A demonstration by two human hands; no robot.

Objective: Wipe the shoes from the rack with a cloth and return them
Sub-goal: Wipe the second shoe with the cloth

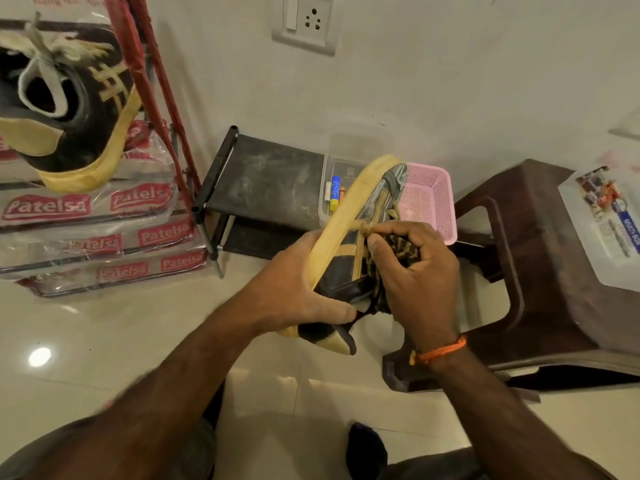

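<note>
A black shoe with a tan sole and tan stripes (349,237) is held up on its side over the floor, toe pointing away. My left hand (298,289) grips its sole near the heel. My right hand (412,271) holds a dark patterned cloth (401,245) bunched against the shoe's side. The matching second shoe (69,109) sits at the upper left on a stack of packets. The low black shoe rack (263,181) stands against the wall behind the held shoe.
A pink mesh basket (433,199) and a clear box with small items (337,192) sit on the rack. A dark brown plastic stool (526,254) with a clear lidded box (602,220) stands right. Stacked "Patelsa" packets (93,233) lie left. Glossy tiled floor below.
</note>
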